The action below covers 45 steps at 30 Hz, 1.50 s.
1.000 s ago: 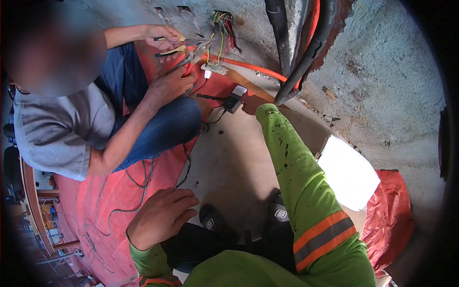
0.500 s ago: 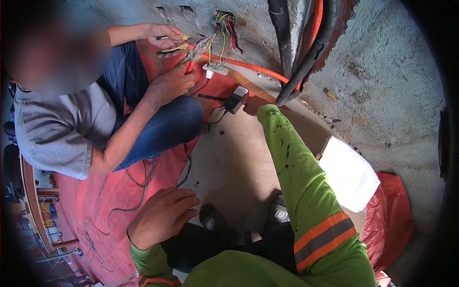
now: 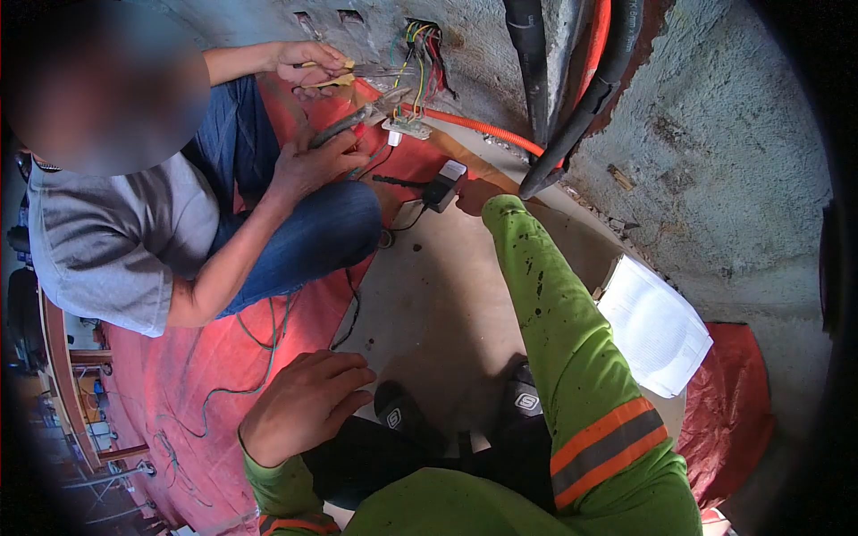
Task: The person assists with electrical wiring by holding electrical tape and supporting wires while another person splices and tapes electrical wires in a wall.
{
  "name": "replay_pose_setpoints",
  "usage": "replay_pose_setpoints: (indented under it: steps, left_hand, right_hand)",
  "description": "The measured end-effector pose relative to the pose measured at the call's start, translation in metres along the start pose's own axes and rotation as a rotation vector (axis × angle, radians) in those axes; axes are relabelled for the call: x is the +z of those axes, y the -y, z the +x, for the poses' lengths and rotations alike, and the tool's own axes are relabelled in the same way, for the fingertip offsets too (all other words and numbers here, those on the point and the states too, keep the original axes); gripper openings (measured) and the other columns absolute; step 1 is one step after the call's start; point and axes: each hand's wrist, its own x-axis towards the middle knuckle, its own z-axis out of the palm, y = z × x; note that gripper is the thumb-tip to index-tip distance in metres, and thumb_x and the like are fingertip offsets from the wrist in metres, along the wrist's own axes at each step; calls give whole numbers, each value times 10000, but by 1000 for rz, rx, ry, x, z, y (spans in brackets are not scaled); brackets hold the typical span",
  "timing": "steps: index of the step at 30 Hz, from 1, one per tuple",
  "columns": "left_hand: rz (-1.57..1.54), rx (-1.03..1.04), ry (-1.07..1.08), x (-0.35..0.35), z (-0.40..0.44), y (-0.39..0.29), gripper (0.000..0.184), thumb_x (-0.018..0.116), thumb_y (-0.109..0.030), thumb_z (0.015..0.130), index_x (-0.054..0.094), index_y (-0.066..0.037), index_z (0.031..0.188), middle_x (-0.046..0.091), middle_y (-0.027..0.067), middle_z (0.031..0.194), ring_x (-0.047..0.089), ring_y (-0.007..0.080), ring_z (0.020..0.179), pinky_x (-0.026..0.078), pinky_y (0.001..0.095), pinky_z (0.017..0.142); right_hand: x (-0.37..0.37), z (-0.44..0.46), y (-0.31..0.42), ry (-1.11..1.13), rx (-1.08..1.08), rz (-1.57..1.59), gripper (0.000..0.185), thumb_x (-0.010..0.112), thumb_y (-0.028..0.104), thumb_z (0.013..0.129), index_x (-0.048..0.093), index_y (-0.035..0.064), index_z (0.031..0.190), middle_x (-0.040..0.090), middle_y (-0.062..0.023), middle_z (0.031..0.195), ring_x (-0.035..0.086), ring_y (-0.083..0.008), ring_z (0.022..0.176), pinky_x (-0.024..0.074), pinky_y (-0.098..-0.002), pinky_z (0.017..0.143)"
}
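Right hand [image 3: 475, 196] at grey-black device [image 3: 444, 186], grip unclear; left hand [image 3: 308, 402] loosely spread.

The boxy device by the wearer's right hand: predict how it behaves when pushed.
The boxy device is probably rigid, given its straight edges. Its flat sides suggest sliding rather than rolling. The dark cable, seemingly attached, may drag behind.

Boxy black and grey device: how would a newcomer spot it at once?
Follow the long green fabric sleeve up to the right hand. Just left of it in the picture is the boxy black and grey device. Its bigger size and dark body set it apart from the small white block above.
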Motion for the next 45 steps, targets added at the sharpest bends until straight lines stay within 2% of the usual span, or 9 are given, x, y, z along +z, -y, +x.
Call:
replay_pose_setpoints:
  steps: [8,10,12,24,29,35,36,38,45]
  left_hand:
    - [13,2,11,1,0,0,253,725,-136,830,692,-42,1063,671,131,1152,652,314,1052,538,418,877]
    - [10,5,14,0,0,1,256,722,-138,833,689,-43,1069,669,130,1156,651,314,1052,538,419,878]
    - [-1,5,19,0,-1,1,260,720,-139,836,686,-44,1076,668,129,1158,650,315,1052,537,419,877]
    - [14,-16,34,1,-3,-1,264,721,-161,849,684,-53,1086,660,113,1179,636,303,1073,518,416,896]
    - [-9,-29,57,-1,-2,-3,261,718,-169,859,684,-63,1096,659,118,1182,630,309,1089,513,415,904]
    - [39,53,22,19,-5,12,275,662,-199,902,631,-59,1137,634,128,1085,617,338,999,506,429,866]
    - [81,202,-90,26,-1,19,257,627,-219,916,610,-49,1107,606,138,1022,602,343,944,504,447,826]
    - [32,174,-158,33,1,25,185,601,-232,917,613,-49,942,605,141,929,613,348,889,504,461,781]
    - [52,50,-40,32,20,19,273,605,-284,896,692,-25,897,678,193,899,664,382,870,523,495,756]
  right_hand:
    - [16,22,-19,53,-236,-398,392,576,284,851,646,100,1191,718,-202,1024,699,-373,967,548,-488,875]
    - [8,15,-11,39,-209,-348,367,584,276,858,674,87,1159,717,-187,1060,697,-363,990,552,-475,884]
    - [0,1,2,-13,20,-20,327,600,256,874,725,62,1105,715,-155,1130,693,-343,1039,559,-446,910]
    - [3,5,-4,27,-54,-17,382,554,264,853,649,71,1169,711,-214,1031,697,-378,974,549,-501,875]
    - [-5,-3,7,20,79,55,346,594,231,847,715,23,1095,699,-211,1145,683,-360,1069,553,-471,915]
    - [12,0,4,35,-230,-157,370,566,244,828,671,96,1151,720,-194,1054,704,-349,975,560,-469,857]
    - [16,5,14,37,-256,-137,371,566,245,828,671,96,1151,720,-194,1055,704,-349,975,560,-469,858]
    - [20,14,27,48,-268,-109,371,567,247,829,671,95,1151,720,-194,1057,704,-349,977,559,-468,860]
    - [13,9,52,86,-225,-178,373,569,254,832,671,93,1153,718,-193,1064,703,-348,981,558,-467,865]
